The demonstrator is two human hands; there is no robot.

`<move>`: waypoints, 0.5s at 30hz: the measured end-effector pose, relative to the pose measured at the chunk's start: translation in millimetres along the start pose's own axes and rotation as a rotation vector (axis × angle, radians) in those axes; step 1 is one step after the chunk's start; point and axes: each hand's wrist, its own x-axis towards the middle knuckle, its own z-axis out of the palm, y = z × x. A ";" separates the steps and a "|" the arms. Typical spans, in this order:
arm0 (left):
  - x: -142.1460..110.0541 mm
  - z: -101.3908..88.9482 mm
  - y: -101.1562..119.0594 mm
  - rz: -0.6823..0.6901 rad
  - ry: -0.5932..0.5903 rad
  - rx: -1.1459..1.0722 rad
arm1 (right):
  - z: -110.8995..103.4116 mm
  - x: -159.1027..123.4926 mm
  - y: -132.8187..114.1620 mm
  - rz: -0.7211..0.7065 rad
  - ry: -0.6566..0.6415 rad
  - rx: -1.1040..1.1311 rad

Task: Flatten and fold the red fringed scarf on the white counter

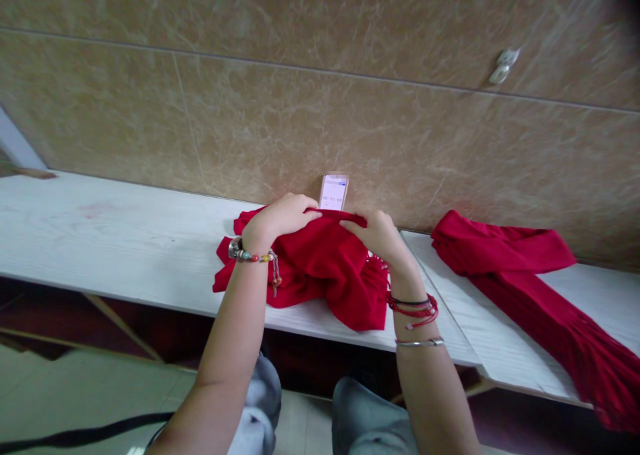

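Observation:
A bunched red scarf (345,275) lies in loose folds on the white bench top, with a bit of fringe showing at its right side. At its upper left edge, my left hand (287,215) grips the cloth between thumb and fingers. My right hand (380,234) pinches the same upper edge a short way to the right, and the fabric spans between both hands. Some fingertips are hidden behind the cloth. Just beyond the scarf, a phone (334,192) with a lit timer screen leans upright against the wall, its lower end covered.
Another red scarf (520,275) lies folded over on the right, its fringed end hanging past the front edge. The white bench (125,235) runs along a brown marbled wall (280,122), with open compartments underneath. A white hook-like fitting (505,66) is on the wall.

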 end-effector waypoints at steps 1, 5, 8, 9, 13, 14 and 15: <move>-1.3 -2.4 -3.5 -0.010 0.007 0.008 | -2.2 0.5 4.5 0.012 0.019 0.025; -4.4 -7.9 -5.9 -0.005 -0.040 -0.007 | -9.3 -0.8 14.0 0.037 0.034 0.072; -2.7 -4.5 3.2 0.049 -0.084 -0.069 | -7.7 -3.5 6.3 -0.076 -0.045 0.178; -1.8 -2.6 6.6 0.068 -0.099 -0.090 | -6.0 -4.0 2.2 -0.108 -0.070 0.209; 0.0 0.3 12.3 0.094 -0.122 -0.099 | -0.7 -2.3 -7.4 -0.098 -0.048 0.137; -0.5 -0.7 10.8 0.090 -0.110 -0.088 | -0.9 -1.3 -6.3 -0.083 -0.020 0.110; -1.2 -2.5 8.2 0.085 -0.091 -0.075 | -1.9 -0.4 -3.7 -0.067 0.006 0.095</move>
